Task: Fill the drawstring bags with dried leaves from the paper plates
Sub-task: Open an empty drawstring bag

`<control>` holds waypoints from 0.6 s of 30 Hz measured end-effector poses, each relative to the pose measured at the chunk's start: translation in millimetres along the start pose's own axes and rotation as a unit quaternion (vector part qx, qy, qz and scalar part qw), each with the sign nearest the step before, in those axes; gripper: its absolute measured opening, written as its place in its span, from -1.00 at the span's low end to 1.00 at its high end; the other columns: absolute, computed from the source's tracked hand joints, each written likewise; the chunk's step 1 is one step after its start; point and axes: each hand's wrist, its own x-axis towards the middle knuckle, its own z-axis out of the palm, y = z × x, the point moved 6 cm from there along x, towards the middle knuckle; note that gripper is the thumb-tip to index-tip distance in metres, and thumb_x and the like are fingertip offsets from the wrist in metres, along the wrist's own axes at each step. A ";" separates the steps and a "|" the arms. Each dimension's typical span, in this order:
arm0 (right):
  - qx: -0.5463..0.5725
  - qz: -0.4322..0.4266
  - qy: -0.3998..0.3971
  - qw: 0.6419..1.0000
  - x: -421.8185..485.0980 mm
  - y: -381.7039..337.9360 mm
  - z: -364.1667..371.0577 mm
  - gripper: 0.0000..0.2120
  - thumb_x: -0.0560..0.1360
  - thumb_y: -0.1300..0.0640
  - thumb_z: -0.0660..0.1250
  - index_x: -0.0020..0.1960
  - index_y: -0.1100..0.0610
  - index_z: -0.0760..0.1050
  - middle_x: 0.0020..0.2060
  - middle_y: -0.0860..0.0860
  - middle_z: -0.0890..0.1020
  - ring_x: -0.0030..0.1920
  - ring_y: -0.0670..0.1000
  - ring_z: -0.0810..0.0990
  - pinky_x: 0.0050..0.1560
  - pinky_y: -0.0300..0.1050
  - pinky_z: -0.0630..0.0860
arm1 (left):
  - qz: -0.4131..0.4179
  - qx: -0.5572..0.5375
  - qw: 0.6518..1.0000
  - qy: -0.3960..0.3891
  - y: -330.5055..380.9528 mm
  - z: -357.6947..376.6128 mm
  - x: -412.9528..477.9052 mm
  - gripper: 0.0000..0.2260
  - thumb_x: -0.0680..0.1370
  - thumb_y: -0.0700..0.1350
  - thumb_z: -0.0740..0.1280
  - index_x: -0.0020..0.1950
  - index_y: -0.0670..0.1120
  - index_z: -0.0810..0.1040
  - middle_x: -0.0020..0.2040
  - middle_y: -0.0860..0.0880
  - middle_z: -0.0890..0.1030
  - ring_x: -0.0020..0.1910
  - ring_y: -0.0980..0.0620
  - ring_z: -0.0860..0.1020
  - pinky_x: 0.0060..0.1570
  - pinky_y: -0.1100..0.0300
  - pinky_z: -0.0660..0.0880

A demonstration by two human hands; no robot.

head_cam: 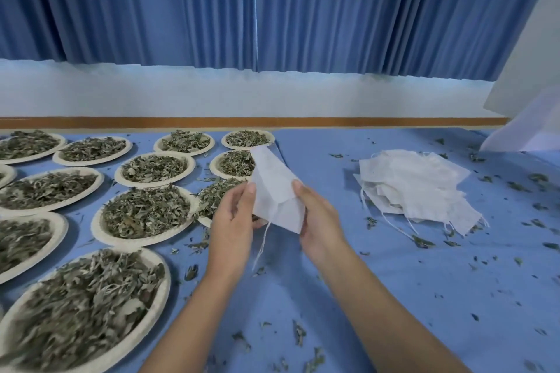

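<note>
A white drawstring bag [277, 191] is pinched between the left hand [233, 221] and right hand [318, 218]. Paper plates [142, 215] of dried leaves [145, 209] are seen at nine o'clock, spare bags [415, 185] at three o'clock.

A blue cloth [394, 281] covers the table. Beyond its far edge runs an orange-brown strip [242, 122] under a white wall [212, 94], with pleated blue curtains [181, 9] hanging above. A white sheet [527, 127] stands at the far right corner.
</note>
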 end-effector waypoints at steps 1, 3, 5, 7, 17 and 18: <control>0.011 0.025 -0.014 1.000 -3.8 11.1 5.7 -0.70 0.51 0.17 0.35 0.18 0.31 0.54 0.03 0.16 0.66 -0.03 0.10 0.65 -0.10 -0.06 0.60 | 0.000 0.014 1.000 -0.003 1.1 -6.8 -1.3 -0.84 0.59 -0.01 0.27 0.09 0.00 0.57 -0.08 0.11 0.65 -0.13 0.15 0.63 -0.31 0.30 0.54; 0.016 0.062 -0.045 0.997 -10.0 28.4 14.7 -0.63 0.52 0.14 0.32 0.25 0.32 0.49 0.15 0.24 0.61 0.14 0.21 0.60 0.12 0.09 0.54 | 0.002 0.050 0.999 0.011 6.3 -22.3 -3.4 -0.89 0.58 -0.12 0.29 0.04 0.02 0.59 -0.09 0.06 0.66 -0.14 0.06 0.64 -0.30 0.19 0.55; -0.013 0.077 -0.072 0.994 -15.5 40.9 19.5 -0.63 0.56 0.09 0.26 0.27 0.30 0.48 0.17 0.26 0.59 0.18 0.23 0.57 0.20 0.14 0.51 | 0.004 0.077 0.996 0.038 10.5 -36.4 -4.1 -0.82 0.56 -0.22 0.29 -0.10 0.05 0.60 -0.16 0.01 0.67 -0.14 -0.07 0.63 -0.18 -0.02 0.58; -0.061 0.074 -0.068 0.993 -19.8 46.9 17.8 -0.64 0.59 0.04 0.21 0.24 0.28 0.49 0.12 0.24 0.62 0.11 0.19 0.61 0.08 0.04 0.57 | 0.001 0.083 0.995 0.050 12.9 -44.6 -4.2 -0.82 0.54 -0.22 0.31 -0.18 0.02 0.60 -0.21 -0.06 0.66 -0.19 -0.12 0.60 -0.12 -0.13 0.55; -0.147 -0.012 -0.150 0.978 -33.1 39.1 24.8 -0.23 0.29 -0.21 0.43 0.40 0.04 0.30 0.30 -0.03 0.49 0.20 -0.09 0.56 0.22 -0.06 0.51 | 0.023 0.199 0.980 0.009 25.4 -47.9 -4.0 -0.87 0.48 -0.16 0.40 -0.25 0.04 0.62 -0.36 0.08 0.62 -0.38 0.12 0.49 -0.32 0.16 0.44; -0.155 -0.011 -0.157 0.975 -33.7 41.9 25.7 -0.23 0.30 -0.12 0.48 0.42 0.04 0.28 0.31 -0.02 0.48 0.20 -0.08 0.57 0.24 -0.03 0.51 | 0.025 0.214 0.976 0.000 26.6 -46.7 -3.9 -0.87 0.47 -0.18 0.40 -0.22 0.05 0.62 -0.39 0.12 0.61 -0.41 0.16 0.49 -0.34 0.20 0.43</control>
